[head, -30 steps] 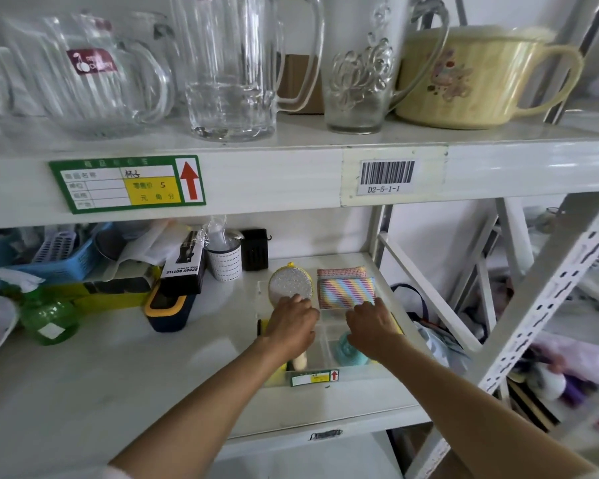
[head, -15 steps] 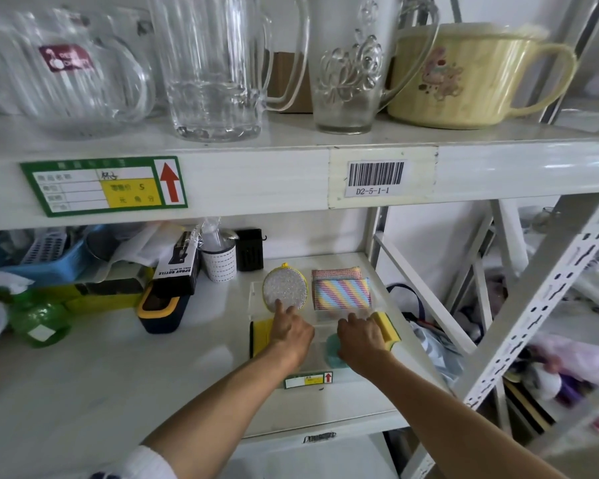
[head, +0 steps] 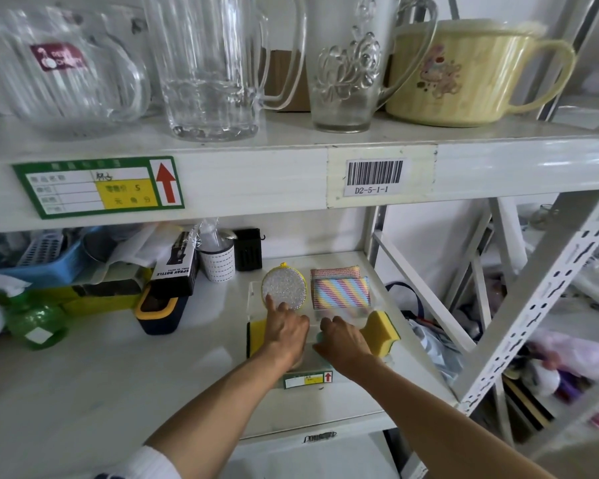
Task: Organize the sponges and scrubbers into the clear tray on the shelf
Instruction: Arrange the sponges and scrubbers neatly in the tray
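Now left forefinger [head: 269, 303] touches round scrubber [head: 284, 287].

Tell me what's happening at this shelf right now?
A person is sorting cleaning pads in a clear tray on the lower shelf. The left hand reaches in, its index finger touching the round silver scrubber at the tray's back left. The right hand rests over the front compartment, mostly hiding a teal item. The striped sponges sit at the back right. One yellow sponge stands tilted at the tray's right edge; another lies front left.
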